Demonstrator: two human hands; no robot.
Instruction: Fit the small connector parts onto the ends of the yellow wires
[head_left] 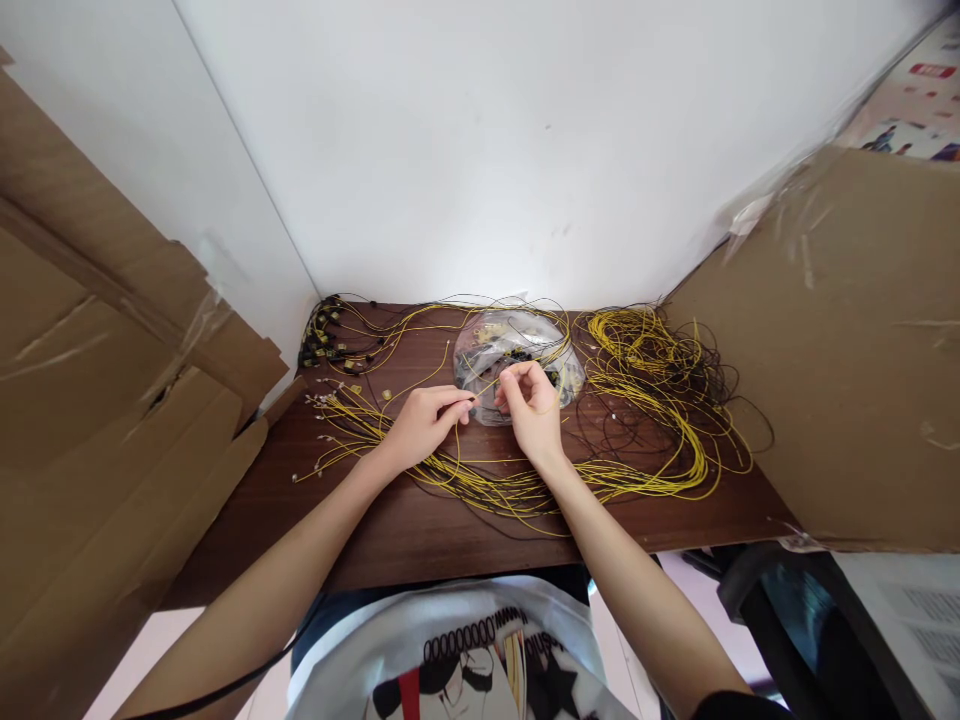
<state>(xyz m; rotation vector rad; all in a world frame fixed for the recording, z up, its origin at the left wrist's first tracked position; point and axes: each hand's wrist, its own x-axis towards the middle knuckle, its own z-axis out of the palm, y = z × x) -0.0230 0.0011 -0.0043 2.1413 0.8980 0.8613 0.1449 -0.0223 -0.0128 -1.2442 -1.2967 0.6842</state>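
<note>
My left hand [429,425] pinches a thin yellow wire [487,386] between thumb and fingertips, with a small dark bit showing at the tips. To its right, my right hand [534,408] has its thumb and fingers closed on the same wire, a short gap from the left. Behind both hands lies a clear plastic bag [480,345] with small dark and yellow parts in it. A long bundle of yellow and black wires [517,492] runs across the table in front of the bag and passes under my wrists.
A cluster of black and yellow connectors [324,335] sits at the back left of the brown table [262,530]. Tangled wire [652,345] is heaped at the right. Cardboard panels [840,330] stand on both sides, and a white wall [480,150] closes off the back.
</note>
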